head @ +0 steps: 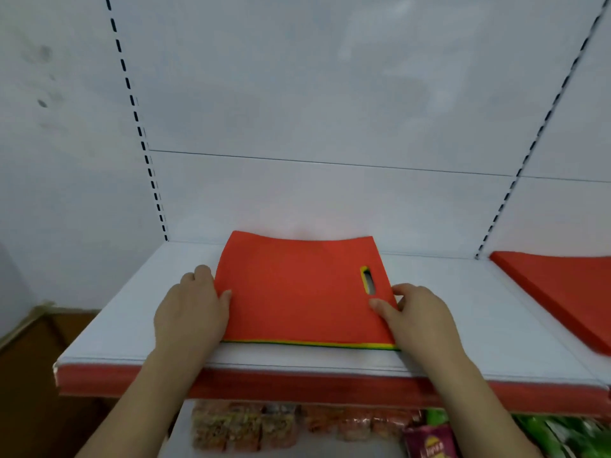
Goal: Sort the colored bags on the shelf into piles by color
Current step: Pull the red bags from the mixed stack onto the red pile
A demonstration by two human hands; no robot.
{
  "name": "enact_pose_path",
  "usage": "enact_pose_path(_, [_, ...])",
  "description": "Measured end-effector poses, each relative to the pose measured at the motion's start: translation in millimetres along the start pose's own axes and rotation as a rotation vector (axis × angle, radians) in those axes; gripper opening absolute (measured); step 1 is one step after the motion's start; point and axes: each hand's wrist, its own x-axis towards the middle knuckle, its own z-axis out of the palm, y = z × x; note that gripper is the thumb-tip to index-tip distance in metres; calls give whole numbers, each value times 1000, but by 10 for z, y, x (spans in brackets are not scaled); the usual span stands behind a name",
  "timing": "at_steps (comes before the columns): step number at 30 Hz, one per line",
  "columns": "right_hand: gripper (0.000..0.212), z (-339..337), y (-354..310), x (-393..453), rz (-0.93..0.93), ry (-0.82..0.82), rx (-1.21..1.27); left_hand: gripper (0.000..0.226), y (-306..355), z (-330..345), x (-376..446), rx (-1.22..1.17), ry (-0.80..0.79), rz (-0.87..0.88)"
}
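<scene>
A stack of flat bags (297,292) lies on the white shelf (463,325), a red bag with a cut-out handle slot on top. Thin yellow and green edges of other bags show along the stack's front edge. My left hand (193,305) holds the stack's left edge, thumb on top of the red bag. My right hand (416,312) grips the right edge near the handle slot, thumb on top and fingers at the side. A second pile of red bags (562,292) lies on the shelf to the right.
The shelf has a white back panel (330,110) with slotted uprights at left and right and a red front strip (297,385). Below it, a lower shelf holds snack packets (244,428), a purple chip bag (429,441) and green packets (562,434).
</scene>
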Motion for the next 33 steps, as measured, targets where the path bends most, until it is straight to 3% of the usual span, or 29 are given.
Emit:
enact_pose_path(5, [34, 78, -61, -56, -4, 164, 11, 25, -20, 90, 20, 103, 58, 122])
enact_pose_path(12, [20, 126, -35, -86, -69, 333, -95, 21, -23, 131, -24, 90, 175, 121])
enact_pose_path(15, [20, 117, -19, -101, -92, 400, -84, 34, 0, 130, -9, 103, 257, 147])
enact_pose_path(19, [13, -14, -60, -208, -193, 570, 161, 35, 86, -35, -37, -167, 337, 169])
enact_pose_path(23, [33, -99, -42, -291, -157, 578, 360, 49, 246, -173, -126, -463, 368, 217])
enact_pose_path(28, [32, -195, 229, -388, -209, 668, 316, 39, 478, -95, -184, -569, 373, 316])
enact_pose_path(33, [34, -397, 523, -447, -136, 695, 236, 36, 845, 18, -269, -645, 358, 361])
